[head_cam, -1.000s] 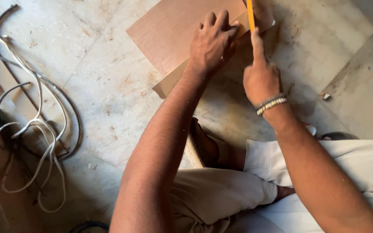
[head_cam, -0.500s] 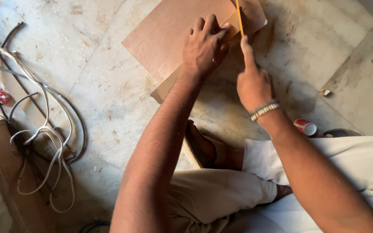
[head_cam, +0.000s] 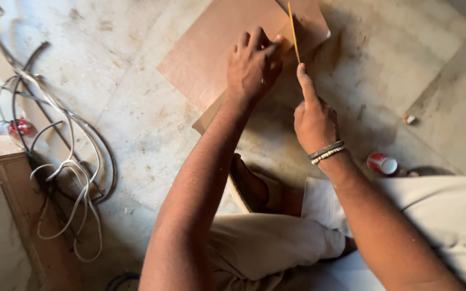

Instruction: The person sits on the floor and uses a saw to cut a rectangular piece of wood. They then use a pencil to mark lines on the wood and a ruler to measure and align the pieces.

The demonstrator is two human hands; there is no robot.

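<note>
A brown plywood board (head_cam: 211, 59) lies on the dusty stone floor. My left hand (head_cam: 252, 67) rests on its near right part, fingers bent and pressing down. Just to the right, my right hand (head_cam: 313, 116) grips a thin orange-yellow blade or strip (head_cam: 293, 33) that stands on edge across the board, with the forefinger stretched along it. A beaded bracelet circles my right wrist. What lies under my left palm is hidden.
A tangle of grey and white cables (head_cam: 60, 161) lies on the floor at left, beside a wooden frame (head_cam: 14, 188). A red and white cup (head_cam: 381, 163) lies on its side at right. My bent legs in light trousers (head_cam: 276, 242) fill the bottom.
The view has drifted, so board and hands sit lower and more central. The red and white cup has come into sight at right. Both hands keep their hold.
</note>
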